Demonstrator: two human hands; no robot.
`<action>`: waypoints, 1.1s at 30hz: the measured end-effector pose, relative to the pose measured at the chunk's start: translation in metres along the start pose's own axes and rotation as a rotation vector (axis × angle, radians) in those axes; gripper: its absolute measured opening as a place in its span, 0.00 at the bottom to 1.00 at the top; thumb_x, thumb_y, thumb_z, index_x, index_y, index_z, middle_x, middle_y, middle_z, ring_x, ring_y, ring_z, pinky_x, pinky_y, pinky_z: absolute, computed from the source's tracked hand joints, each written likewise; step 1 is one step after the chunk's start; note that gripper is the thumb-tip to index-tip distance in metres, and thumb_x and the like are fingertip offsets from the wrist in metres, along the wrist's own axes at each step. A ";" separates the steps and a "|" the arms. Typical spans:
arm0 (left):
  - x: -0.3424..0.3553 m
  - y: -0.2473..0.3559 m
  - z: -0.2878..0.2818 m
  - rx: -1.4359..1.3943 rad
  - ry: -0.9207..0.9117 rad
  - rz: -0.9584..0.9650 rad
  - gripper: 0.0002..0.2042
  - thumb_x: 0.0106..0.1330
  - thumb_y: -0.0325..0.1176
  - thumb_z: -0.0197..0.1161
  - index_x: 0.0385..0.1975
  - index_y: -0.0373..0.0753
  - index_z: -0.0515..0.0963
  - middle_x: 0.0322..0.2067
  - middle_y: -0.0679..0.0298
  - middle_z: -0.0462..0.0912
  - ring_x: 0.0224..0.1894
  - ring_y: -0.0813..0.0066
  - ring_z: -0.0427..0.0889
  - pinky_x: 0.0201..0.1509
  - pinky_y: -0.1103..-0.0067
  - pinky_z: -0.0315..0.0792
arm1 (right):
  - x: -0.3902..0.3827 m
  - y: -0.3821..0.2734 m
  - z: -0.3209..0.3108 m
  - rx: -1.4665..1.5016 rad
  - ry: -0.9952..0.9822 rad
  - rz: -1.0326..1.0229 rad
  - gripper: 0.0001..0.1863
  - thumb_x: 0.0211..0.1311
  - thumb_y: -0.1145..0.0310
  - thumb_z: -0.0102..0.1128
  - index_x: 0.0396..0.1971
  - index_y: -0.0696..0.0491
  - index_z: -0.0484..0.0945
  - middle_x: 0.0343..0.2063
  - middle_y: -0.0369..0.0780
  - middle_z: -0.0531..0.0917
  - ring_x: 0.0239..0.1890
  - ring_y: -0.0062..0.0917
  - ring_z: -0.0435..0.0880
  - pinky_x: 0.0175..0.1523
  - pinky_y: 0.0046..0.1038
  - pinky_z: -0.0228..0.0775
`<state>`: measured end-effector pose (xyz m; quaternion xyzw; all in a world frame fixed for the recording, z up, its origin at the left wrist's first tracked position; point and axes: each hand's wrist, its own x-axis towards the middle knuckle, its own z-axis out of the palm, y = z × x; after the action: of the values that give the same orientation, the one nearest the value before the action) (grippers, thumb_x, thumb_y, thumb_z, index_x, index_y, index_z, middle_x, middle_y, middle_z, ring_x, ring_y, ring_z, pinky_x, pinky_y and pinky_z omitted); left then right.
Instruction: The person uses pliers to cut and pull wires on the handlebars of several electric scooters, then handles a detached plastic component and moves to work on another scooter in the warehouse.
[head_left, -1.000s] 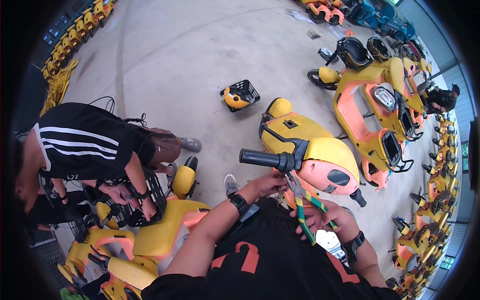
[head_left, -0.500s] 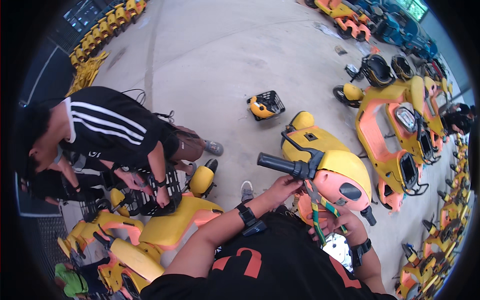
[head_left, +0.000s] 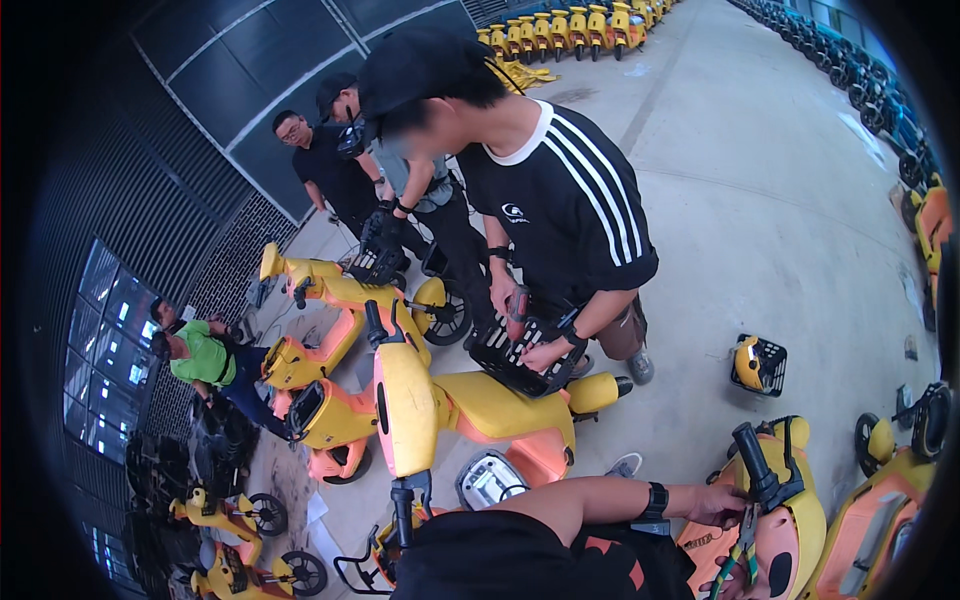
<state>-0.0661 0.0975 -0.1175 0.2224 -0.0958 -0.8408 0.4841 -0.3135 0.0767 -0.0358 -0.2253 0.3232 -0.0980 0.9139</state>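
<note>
At the lower right, my left hand (head_left: pixel 718 505) is closed beside the base of a black handlebar grip (head_left: pixel 752 455). What its fingers pinch is too small to make out. The grip belongs to a yellow and orange scooter (head_left: pixel 812 515). My right hand (head_left: pixel 735 580), partly cut off by the lower edge, is wrapped round pliers (head_left: pixel 741 553) with green and yellow handles. Their jaws point up toward the grip, close to my left fingertips. Whether the jaws touch anything cannot be seen.
To the left, a co-worker in a striped black shirt (head_left: pixel 570 200) holds a red power tool (head_left: pixel 516 312) at a black basket (head_left: pixel 520 360) on another yellow scooter (head_left: pixel 490 405). More people stand behind. A black crate (head_left: pixel 768 372) with a yellow part lies on the floor (head_left: pixel 720 230).
My view has swung left, so my hands and the scooter now appear at the lower right and more co-workers show. The pliers stay in my right hand, my left hand still by the grip.
</note>
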 end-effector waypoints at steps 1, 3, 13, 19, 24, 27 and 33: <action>0.002 0.000 -0.003 0.042 -0.043 0.009 0.11 0.69 0.39 0.61 0.45 0.40 0.78 0.28 0.72 0.77 0.24 0.83 0.72 0.29 0.86 0.67 | 0.003 -0.002 -0.001 -0.003 -0.002 0.008 0.41 0.39 0.78 0.54 0.64 0.56 0.62 0.52 0.57 0.75 0.39 0.53 0.83 0.39 0.51 0.80; 0.005 -0.001 -0.007 0.031 -0.058 0.011 0.12 0.69 0.38 0.62 0.46 0.41 0.77 0.27 0.72 0.77 0.23 0.82 0.71 0.28 0.86 0.67 | 0.007 -0.004 -0.002 -0.009 -0.008 0.023 0.41 0.40 0.78 0.55 0.63 0.56 0.62 0.52 0.57 0.75 0.39 0.53 0.83 0.39 0.51 0.80; 0.014 -0.005 -0.024 0.015 -0.092 -0.006 0.08 0.68 0.35 0.61 0.40 0.39 0.74 0.24 0.69 0.74 0.19 0.81 0.70 0.24 0.83 0.63 | 0.018 -0.014 -0.006 0.011 -0.017 0.068 0.41 0.40 0.78 0.56 0.63 0.57 0.62 0.51 0.56 0.75 0.38 0.51 0.83 0.38 0.49 0.80; 0.015 -0.003 -0.026 -0.013 -0.123 -0.020 0.07 0.66 0.35 0.63 0.37 0.41 0.77 0.28 0.63 0.82 0.19 0.79 0.72 0.22 0.85 0.63 | 0.025 -0.033 0.000 0.082 -0.025 0.060 0.41 0.40 0.78 0.56 0.63 0.57 0.62 0.51 0.55 0.75 0.38 0.50 0.83 0.38 0.48 0.80; 0.022 -0.006 -0.031 -0.057 -0.123 -0.058 0.08 0.67 0.34 0.63 0.41 0.41 0.75 0.26 0.65 0.79 0.19 0.79 0.70 0.23 0.84 0.64 | 0.037 -0.060 0.011 0.141 -0.044 0.041 0.40 0.40 0.78 0.57 0.63 0.57 0.62 0.50 0.55 0.75 0.37 0.49 0.83 0.37 0.48 0.80; 0.023 -0.006 -0.030 -0.075 -0.119 -0.073 0.10 0.68 0.33 0.62 0.45 0.40 0.73 0.25 0.67 0.76 0.19 0.79 0.70 0.24 0.84 0.65 | 0.039 -0.066 0.012 0.149 -0.059 0.053 0.40 0.41 0.78 0.57 0.63 0.57 0.62 0.50 0.54 0.75 0.37 0.49 0.83 0.37 0.47 0.80; 0.024 -0.007 -0.033 -0.074 -0.143 -0.079 0.10 0.67 0.33 0.62 0.46 0.41 0.73 0.26 0.67 0.76 0.19 0.80 0.69 0.23 0.85 0.64 | 0.037 -0.058 0.005 0.136 -0.049 0.066 0.40 0.41 0.78 0.58 0.62 0.58 0.62 0.49 0.53 0.75 0.37 0.48 0.83 0.37 0.46 0.80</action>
<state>-0.0663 0.0826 -0.1559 0.1473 -0.0902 -0.8760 0.4503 -0.2837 0.0155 -0.0256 -0.1543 0.3006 -0.0839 0.9375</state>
